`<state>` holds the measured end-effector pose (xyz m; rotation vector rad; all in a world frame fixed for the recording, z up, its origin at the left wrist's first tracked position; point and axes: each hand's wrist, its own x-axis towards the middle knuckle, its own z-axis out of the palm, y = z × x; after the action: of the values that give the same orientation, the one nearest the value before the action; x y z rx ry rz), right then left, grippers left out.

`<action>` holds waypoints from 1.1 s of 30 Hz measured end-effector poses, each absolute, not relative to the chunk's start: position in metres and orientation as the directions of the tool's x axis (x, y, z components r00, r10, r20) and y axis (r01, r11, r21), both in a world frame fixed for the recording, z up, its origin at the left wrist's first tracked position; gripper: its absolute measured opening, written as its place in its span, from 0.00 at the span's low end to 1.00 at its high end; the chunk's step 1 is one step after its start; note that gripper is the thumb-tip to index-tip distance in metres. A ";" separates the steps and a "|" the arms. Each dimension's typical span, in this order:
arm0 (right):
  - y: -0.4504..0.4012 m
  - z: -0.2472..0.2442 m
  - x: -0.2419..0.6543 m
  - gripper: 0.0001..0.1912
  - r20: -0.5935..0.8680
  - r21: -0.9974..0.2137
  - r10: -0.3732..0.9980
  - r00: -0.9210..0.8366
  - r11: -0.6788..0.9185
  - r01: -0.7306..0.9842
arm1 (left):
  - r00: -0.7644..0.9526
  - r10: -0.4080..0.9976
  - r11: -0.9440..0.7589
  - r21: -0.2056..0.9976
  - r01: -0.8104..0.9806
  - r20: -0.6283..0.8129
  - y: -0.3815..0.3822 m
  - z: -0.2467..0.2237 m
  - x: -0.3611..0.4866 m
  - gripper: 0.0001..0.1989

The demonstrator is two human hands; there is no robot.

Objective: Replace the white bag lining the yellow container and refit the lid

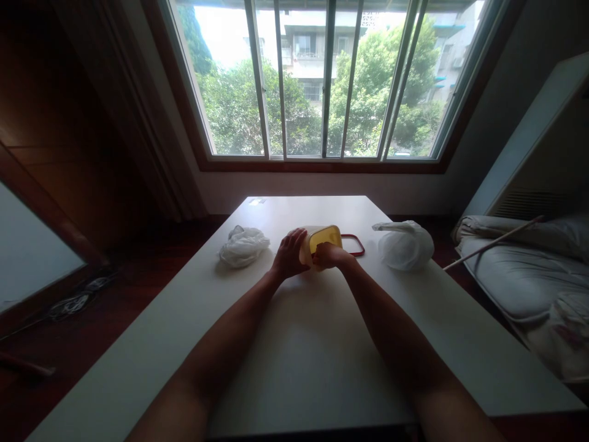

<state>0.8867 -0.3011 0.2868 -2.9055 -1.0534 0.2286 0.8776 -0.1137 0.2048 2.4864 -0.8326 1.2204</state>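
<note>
My left hand (290, 253) is wrapped around the left side of a yellowish, translucent plastic container (327, 234), which is tipped on its side with its open mouth facing right and toward me. At that mouth, my right hand (327, 255) has its fingers curled in, partly inside the container. Whatever those fingers hold, if anything, is hidden. Just beyond my right hand, a lid with a red rim (359, 245) lies flat, partly covered by the container.
The white table (304, 356) carries a crumpled white plastic bag (243, 247) on the left and a fuller, tied white bag (405, 247) on the right. Beyond the far edge is a window (322, 80). A cushioned seat with a stick (492, 244) stands at right.
</note>
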 end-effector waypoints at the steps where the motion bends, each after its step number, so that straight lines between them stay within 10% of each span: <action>1: -0.301 0.288 0.886 0.17 -0.125 -0.093 0.635 0.763 -0.773 0.628 | 0.483 -0.387 -0.803 -0.030 -0.595 0.785 -0.114 0.205 0.877 0.57; 20: -0.299 0.282 0.888 0.20 0.346 -0.207 0.501 0.793 -0.784 0.586 | 0.483 -0.303 -0.824 0.028 -0.566 0.822 -0.116 0.206 0.877 0.58; 33: -0.299 0.274 0.891 0.15 0.226 -0.051 0.479 0.848 -0.864 0.501 | 0.499 -0.320 -0.824 0.023 -0.566 0.805 -0.116 0.207 0.876 0.57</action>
<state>0.8908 -0.2985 0.2743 -2.9155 -0.7754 -0.3144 0.8764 -0.1158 0.2069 2.4616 -0.7485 1.2337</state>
